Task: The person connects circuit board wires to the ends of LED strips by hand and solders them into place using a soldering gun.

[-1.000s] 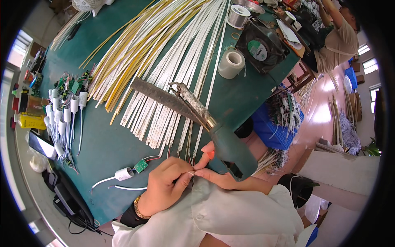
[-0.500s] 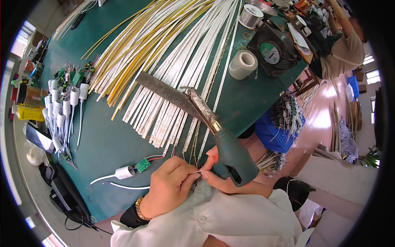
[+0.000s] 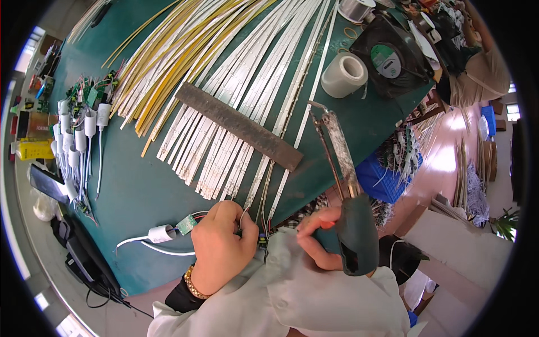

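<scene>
My left hand (image 3: 222, 241) is closed at the table's near edge, pinching a thin wire (image 3: 243, 214) at the lower ends of the LED strips (image 3: 224, 140). Beside its knuckles lie a small green circuit board (image 3: 187, 224) and a white lamp socket (image 3: 161, 233) with a white cable. To the right, my right hand (image 3: 321, 238) is wrapped round the dark green handle of a soldering gun (image 3: 360, 236). The gun's worn metal tip points up and away, off the strips. A flat dark metal bar (image 3: 238, 126) lies across the strips.
At the left stands a cluster of white sockets (image 3: 73, 135) with boards and cables. A solder wire spool (image 3: 356, 10), a roll of clear film (image 3: 344, 74) and a black fan (image 3: 387, 56) sit far right. A blue crate (image 3: 384, 174) is beyond the table; another person (image 3: 477, 73) works behind.
My right hand has moved right, away from my left, and the soldering gun has swung more upright, clear of the metal bar. My left hand has shifted slightly left, still pinching wire.
</scene>
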Motion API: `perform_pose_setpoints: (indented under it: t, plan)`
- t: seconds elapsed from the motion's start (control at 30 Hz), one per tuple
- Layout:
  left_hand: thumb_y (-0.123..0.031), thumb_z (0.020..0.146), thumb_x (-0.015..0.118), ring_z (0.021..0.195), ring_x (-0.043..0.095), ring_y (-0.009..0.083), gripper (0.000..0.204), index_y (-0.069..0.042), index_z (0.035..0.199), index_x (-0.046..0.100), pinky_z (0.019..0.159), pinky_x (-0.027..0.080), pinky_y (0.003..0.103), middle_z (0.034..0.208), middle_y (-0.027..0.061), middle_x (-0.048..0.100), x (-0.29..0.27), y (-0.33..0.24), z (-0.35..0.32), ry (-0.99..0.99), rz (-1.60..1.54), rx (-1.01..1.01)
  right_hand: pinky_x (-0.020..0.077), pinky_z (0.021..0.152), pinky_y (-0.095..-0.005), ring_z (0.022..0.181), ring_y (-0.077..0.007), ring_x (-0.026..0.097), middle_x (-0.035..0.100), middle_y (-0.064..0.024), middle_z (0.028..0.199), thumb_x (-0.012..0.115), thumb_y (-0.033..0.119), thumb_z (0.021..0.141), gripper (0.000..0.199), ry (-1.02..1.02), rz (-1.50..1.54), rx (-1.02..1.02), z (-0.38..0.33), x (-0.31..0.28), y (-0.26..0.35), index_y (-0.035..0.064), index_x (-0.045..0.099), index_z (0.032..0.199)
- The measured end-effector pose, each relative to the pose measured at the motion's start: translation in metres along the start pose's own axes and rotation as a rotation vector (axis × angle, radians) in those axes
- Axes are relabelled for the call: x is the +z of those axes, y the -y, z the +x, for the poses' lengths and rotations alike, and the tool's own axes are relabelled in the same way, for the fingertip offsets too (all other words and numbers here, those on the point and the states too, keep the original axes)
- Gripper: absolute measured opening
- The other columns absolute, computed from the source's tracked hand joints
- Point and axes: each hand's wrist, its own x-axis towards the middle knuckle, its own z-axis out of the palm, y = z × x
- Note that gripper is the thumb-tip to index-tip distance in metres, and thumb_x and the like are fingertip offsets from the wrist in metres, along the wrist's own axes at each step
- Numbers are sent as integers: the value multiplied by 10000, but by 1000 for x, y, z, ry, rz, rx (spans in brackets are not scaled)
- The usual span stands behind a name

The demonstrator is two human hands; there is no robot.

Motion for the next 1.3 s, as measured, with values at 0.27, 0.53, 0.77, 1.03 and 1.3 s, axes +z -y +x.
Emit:
perform_pose_setpoints:
  t: [0.27,0.53,0.77,1.03,1.3]
  plan:
    - [-21,706,624,509,511,302,110,-37,704,515,448,372,382,622,114,517,1,5,6,53,-5,26,471,712,-263,772,-138,571,603,-35,823,699,24,729,214,281,291,762,-24,-34,10,60,575,899]
    - [-21,713,613,505,500,287,85,-21,697,529,463,375,370,611,125,521,-1,1,9,84,52,17,511,654,-313,717,-211,639,638,-52,875,771,206,674,358,573,-140,384,-47,-62,6,100,602,971]
    - [-7,741,597,492,477,243,56,-7,710,550,478,375,341,603,130,517,-1,1,9,71,-34,-39,520,586,-347,679,-239,658,664,-59,936,825,284,584,532,472,-236,296,-85,-63,-16,82,640,1040]
    - [-10,747,599,493,479,239,64,-3,708,548,478,375,338,607,128,518,-1,3,8,60,-33,-37,529,573,-342,674,-231,671,674,-56,921,833,278,576,544,471,-342,117,-79,-58,-20,70,637,1039]
    - [-6,736,593,497,478,280,56,9,702,551,477,374,356,617,138,517,-2,2,7,58,-59,-31,527,554,-315,620,-221,652,658,-29,851,826,296,570,520,506,-407,59,-76,-58,-22,84,646,1010]
